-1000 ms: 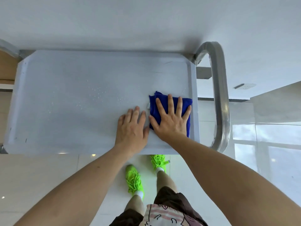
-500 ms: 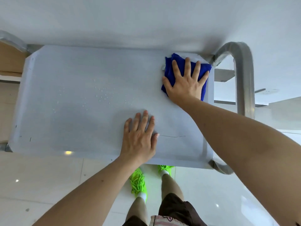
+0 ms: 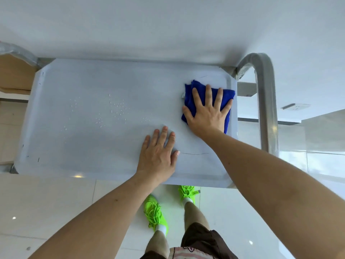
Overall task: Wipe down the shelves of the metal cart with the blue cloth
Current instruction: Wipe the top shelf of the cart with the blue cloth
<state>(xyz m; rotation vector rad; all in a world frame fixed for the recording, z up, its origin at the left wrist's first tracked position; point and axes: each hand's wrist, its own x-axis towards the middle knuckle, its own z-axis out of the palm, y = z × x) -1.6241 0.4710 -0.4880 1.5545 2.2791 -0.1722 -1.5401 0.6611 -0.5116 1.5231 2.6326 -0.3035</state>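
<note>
Fingers [image 3: 209,94] of the right hand [image 3: 207,116] lie spread and straight, pressing the blue cloth [image 3: 194,90] flat at the cart shelf's [image 3: 93,146] three o'clock edge, probably for even wiping pressure. The left hand [image 3: 158,154], fingers also straight, rests at six o'clock, likely steadying. Droplets [image 3: 117,107] and open shelf remain toward nine o'clock.

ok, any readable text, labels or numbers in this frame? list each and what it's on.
None readable.
Shoe tag: dark marks, too small to read.
Cloth tag: pale, no legible print.
Shirt: a drawn graphic only, no words visible.
Cart shelf: no markings except scratches.
</note>
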